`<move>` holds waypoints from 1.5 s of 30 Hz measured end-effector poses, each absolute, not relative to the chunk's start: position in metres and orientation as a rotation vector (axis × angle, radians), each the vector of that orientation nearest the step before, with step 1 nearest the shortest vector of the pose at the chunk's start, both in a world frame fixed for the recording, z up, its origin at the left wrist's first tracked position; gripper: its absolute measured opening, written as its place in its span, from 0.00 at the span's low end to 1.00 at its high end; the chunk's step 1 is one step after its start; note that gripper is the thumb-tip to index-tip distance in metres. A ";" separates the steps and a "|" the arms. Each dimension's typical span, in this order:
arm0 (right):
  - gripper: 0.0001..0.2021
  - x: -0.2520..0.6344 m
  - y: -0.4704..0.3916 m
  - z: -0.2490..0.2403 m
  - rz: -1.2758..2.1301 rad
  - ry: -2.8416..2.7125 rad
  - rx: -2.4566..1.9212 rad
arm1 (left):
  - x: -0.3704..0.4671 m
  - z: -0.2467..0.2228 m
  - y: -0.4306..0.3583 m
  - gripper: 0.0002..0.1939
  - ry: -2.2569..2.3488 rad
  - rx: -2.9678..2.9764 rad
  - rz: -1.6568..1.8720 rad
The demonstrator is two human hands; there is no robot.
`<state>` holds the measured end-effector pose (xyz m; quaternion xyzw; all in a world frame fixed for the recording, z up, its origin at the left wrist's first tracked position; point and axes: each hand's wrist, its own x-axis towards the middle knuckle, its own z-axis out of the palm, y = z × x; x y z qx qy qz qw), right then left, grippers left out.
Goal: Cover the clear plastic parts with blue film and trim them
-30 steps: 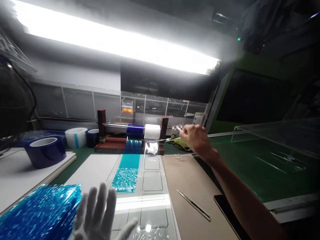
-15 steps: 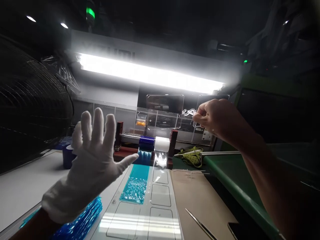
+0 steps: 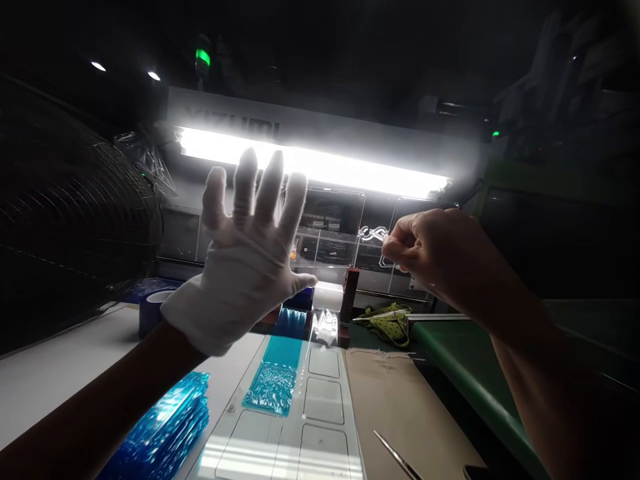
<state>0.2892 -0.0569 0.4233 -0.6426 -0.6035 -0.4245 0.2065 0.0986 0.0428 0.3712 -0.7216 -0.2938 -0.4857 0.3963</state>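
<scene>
My right hand [image 3: 443,257], bare, is pinched closed on a clear plastic moulded piece [image 3: 374,233], held up below the lamp. The piece has two thin, see-through rectangular panels linked by a wavy clear runner; my fingertips are at the runner's right end, over the right panel. My left hand [image 3: 250,253] wears a white glove and is raised with its fingers spread, its back toward me. It covers the left edge of the left panel; whether it touches the panel I cannot tell.
A bright tube lamp [image 3: 350,163] spans the back. Below are a white film roll [image 3: 327,297], blue film [image 3: 273,380] on an outlined board [image 3: 323,400], a stack of blue sheets [image 3: 165,427], a tape roll [image 3: 150,313], tweezers [image 3: 397,457] and a green conveyor belt [image 3: 465,360]. A fan [image 3: 75,220] stands left.
My left hand has moved up and to the right, toward the left panel. My right hand still grips the clear piece, with little movement. The view has shifted slightly.
</scene>
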 end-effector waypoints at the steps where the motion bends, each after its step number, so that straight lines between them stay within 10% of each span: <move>1: 0.13 0.288 -0.057 0.423 -1.186 -1.677 -1.787 | 0.102 0.375 0.040 0.36 -0.723 -1.828 -1.194; 8: 0.12 0.277 -0.062 0.416 -1.135 -1.714 -1.664 | 0.118 0.378 0.051 0.32 -0.666 -1.845 -1.145; 14: 0.19 0.307 -0.099 0.406 -1.179 -1.544 -1.445 | 0.090 0.362 0.084 0.56 -0.637 -1.815 -1.201; 24: 0.42 0.335 -0.096 0.388 -1.575 -1.664 -1.306 | 0.053 0.348 0.107 0.53 -0.523 -1.804 -1.316; 45: 0.45 0.317 -0.082 0.392 -1.610 -1.782 -1.374 | 0.053 0.355 0.098 0.54 -0.509 -1.775 -1.312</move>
